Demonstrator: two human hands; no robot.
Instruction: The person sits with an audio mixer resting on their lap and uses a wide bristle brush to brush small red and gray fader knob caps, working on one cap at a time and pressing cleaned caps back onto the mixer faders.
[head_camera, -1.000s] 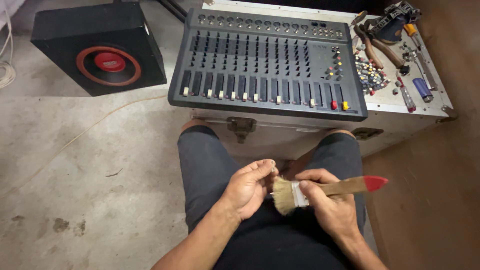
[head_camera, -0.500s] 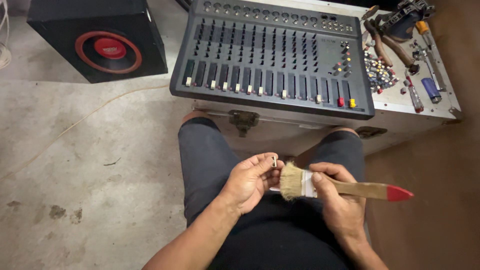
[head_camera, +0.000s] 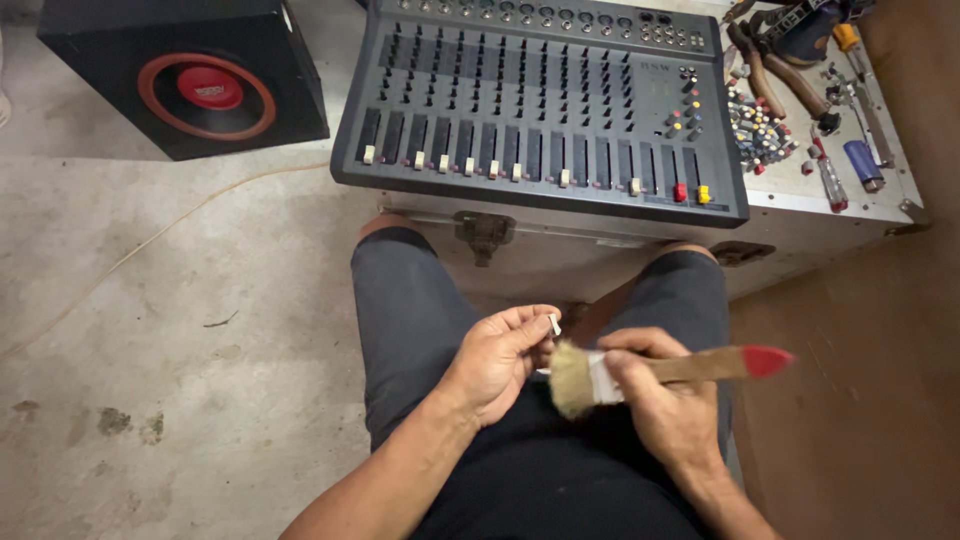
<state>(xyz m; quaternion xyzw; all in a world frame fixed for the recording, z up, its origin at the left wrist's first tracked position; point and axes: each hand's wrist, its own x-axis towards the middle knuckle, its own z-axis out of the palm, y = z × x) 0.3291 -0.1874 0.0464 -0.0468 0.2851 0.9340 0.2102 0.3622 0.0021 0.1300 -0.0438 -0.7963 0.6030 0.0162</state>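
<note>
Risk lies first in the size of the cap (head_camera: 553, 324): it is a tiny pale fader cap, pinched only at the tips of the left hand (head_camera: 497, 357), and a firm flick of the bristles could, I judge, knock it loose. It would then drop between the knees onto the concrete floor (head_camera: 150, 370), where pale specks already lie and a small part would be hard to spot. A second hazard is the brush (head_camera: 640, 373) itself; dust swept off the cap may fall onto the dark shorts (head_camera: 410, 300) or drift toward the mixer (head_camera: 540, 100), whose faders sit just ahead of the knees. Several fader slots on the mixer appear bare, though that is hard to make out at this size.

The left hand is half closed, palm turned up and inward, thumb and forefinger grasping the cap, which juts above the fingertips. The other fingers curl loosely beneath it. The right hand (head_camera: 665, 400) is clenched round the metal ferrule and the near end of the wooden handle, whose red tip points to the person's right. The bristles point left, just beside the left fingers and a little below the cap; whether they touch it I cannot tell.

A speaker (head_camera: 190, 75) stands on the floor to the left, and tools (head_camera: 800, 70) lie on the case top to the right of the mixer.
</note>
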